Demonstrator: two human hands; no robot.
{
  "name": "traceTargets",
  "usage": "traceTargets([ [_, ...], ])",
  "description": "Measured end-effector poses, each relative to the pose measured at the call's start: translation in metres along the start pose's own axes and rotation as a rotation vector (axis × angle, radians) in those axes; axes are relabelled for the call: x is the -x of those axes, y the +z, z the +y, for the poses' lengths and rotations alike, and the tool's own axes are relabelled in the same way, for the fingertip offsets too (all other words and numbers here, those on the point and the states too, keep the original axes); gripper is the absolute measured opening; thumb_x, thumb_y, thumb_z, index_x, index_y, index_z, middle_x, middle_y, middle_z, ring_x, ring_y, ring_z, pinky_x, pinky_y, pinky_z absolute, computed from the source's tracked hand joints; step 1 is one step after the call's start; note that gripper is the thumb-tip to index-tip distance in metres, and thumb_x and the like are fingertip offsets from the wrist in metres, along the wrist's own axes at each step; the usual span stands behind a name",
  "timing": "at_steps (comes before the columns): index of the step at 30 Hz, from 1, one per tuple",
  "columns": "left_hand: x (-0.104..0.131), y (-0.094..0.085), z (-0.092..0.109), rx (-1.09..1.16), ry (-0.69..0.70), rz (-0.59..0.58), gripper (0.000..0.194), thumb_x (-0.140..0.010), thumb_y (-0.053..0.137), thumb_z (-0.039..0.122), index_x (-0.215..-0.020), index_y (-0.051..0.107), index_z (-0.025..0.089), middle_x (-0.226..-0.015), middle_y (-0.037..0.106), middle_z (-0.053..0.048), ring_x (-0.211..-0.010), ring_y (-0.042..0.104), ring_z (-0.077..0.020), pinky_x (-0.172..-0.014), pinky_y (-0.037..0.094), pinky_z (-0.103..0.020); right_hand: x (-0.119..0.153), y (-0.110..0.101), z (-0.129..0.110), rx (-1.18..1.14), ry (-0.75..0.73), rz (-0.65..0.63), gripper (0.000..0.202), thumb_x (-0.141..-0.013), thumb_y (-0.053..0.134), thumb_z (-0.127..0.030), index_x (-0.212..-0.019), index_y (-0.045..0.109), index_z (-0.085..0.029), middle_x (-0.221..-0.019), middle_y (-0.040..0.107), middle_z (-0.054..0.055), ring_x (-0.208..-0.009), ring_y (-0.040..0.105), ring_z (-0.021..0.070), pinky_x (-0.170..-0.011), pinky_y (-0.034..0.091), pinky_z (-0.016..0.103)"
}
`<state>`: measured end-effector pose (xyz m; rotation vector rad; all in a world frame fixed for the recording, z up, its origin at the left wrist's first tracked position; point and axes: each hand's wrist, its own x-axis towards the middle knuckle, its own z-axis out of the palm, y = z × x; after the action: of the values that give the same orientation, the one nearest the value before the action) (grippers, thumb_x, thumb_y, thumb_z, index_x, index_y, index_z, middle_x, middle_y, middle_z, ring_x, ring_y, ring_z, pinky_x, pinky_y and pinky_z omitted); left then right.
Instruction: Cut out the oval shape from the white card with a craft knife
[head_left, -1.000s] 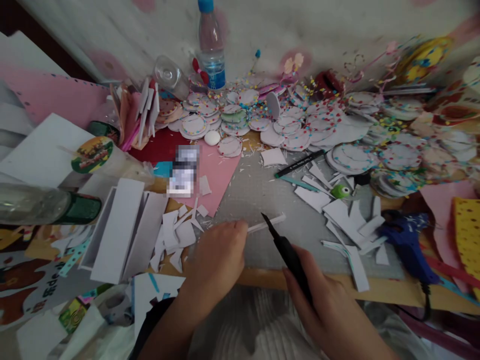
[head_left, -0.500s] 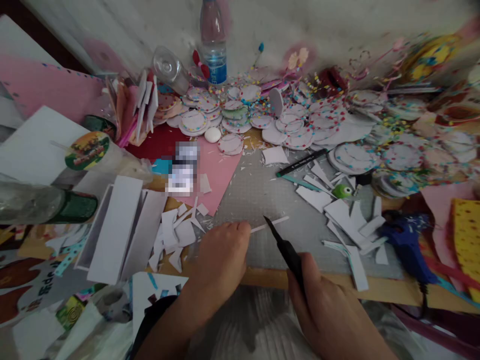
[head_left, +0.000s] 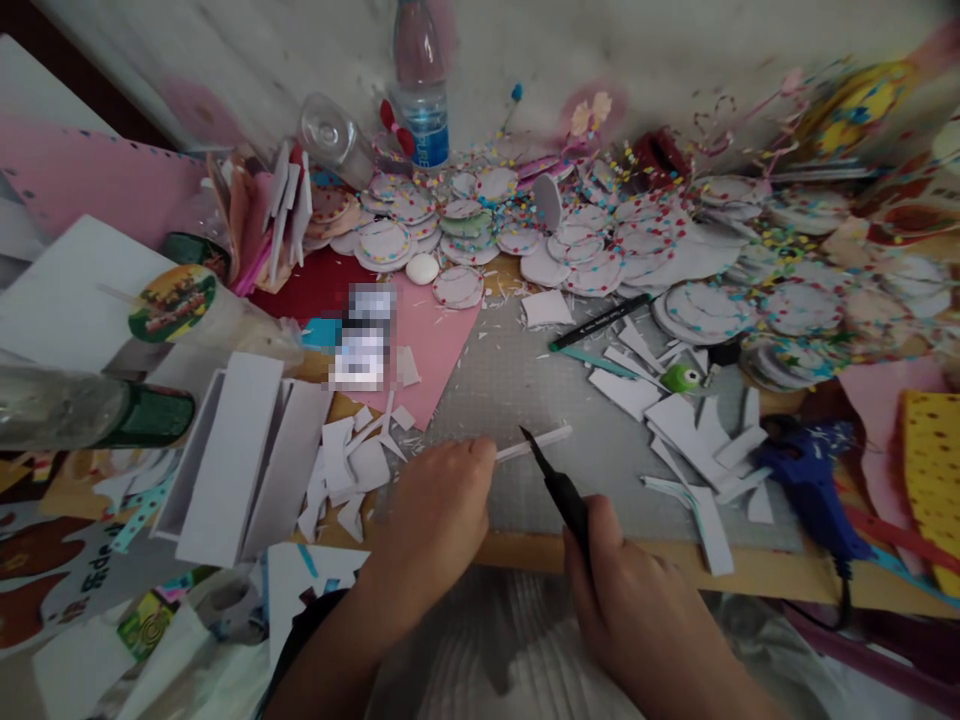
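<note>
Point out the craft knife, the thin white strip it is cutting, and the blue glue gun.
craft knife [head_left: 556, 487]: head view, on the black handle below the blade.
white strip [head_left: 551, 438]: head view, on its free right end.
glue gun [head_left: 808, 480]: head view, on the blue body.

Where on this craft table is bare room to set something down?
The grey cutting mat is barest between the pink sheet and the white scraps, above the white strip pinned by the left hand. Crowded: the decorated discs behind, the folded white card left.
</note>
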<state>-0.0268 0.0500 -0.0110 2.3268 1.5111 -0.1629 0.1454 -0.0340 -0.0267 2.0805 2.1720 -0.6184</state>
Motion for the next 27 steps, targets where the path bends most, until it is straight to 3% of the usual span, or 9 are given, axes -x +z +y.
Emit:
traceTargets([
  [9, -0.001, 0.0, 0.0, -0.011, -0.002, 0.004, 0.017, -0.092, 0.039, 0.014, -0.079, 0.047, 0.021, -0.072, 0.062, -0.002, -0.068, 0.063, -0.0222, -0.053, 0.034, -0.031, -0.003, 0.003, -0.002, -0.006, 0.016, -0.05, 0.005, -0.094, 0.032, -0.018, -0.097, 0.036, -0.02, -0.054, 0.065, 0.002, -0.047, 0.067, 0.0276, -0.042, 0.016, 0.03],
  [12, -0.001, 0.0, 0.0, -0.03, -0.03, -0.013, 0.016, -0.092, 0.039, 0.014, -0.081, 0.049, 0.021, -0.073, 0.063, -0.002, -0.069, 0.064, -0.0222, -0.053, 0.036, -0.03, -0.008, -0.003, 0.002, -0.107, 0.0, -0.071, 0.005, -0.095, 0.032, -0.019, -0.095, 0.037, -0.02, -0.053, 0.064, 0.001, -0.047, 0.067, 0.0268, -0.042, 0.017, 0.029],
  [17, 0.0, -0.002, 0.0, -0.074, -0.058, -0.043, 0.014, -0.091, 0.04, 0.015, -0.085, 0.051, 0.022, -0.077, 0.066, -0.003, -0.07, 0.066, -0.0238, -0.054, 0.04, -0.031, -0.007, -0.023, 0.016, -0.356, -0.181, -0.043, 0.009, -0.096, 0.033, -0.024, -0.093, 0.041, -0.022, -0.057, 0.066, 0.0, -0.049, 0.067, 0.0219, -0.043, 0.027, 0.028],
  [22, 0.004, -0.006, 0.009, -0.069, -0.048, -0.062, 0.018, -0.089, 0.039, 0.011, -0.087, 0.055, 0.02, -0.08, 0.067, -0.005, -0.078, 0.067, -0.0252, -0.06, 0.048, -0.033, 0.002, -0.031, 0.025, -0.347, -0.206, 0.0, 0.015, -0.097, 0.034, -0.029, -0.096, 0.047, -0.021, -0.06, 0.068, 0.001, -0.054, 0.069, 0.0236, -0.044, 0.035, 0.029],
  [27, 0.009, -0.014, 0.023, -0.07, -0.077, -0.152, 0.03, -0.082, 0.036, -0.002, -0.092, 0.057, 0.016, -0.085, 0.067, -0.008, -0.086, 0.066, -0.0249, -0.071, 0.052, -0.036, 0.007, -0.03, 0.032, -0.418, -0.202, -0.088, 0.022, -0.097, 0.035, -0.036, -0.1, 0.052, -0.023, -0.067, 0.071, 0.001, -0.061, 0.072, 0.0212, -0.048, 0.046, 0.026],
])
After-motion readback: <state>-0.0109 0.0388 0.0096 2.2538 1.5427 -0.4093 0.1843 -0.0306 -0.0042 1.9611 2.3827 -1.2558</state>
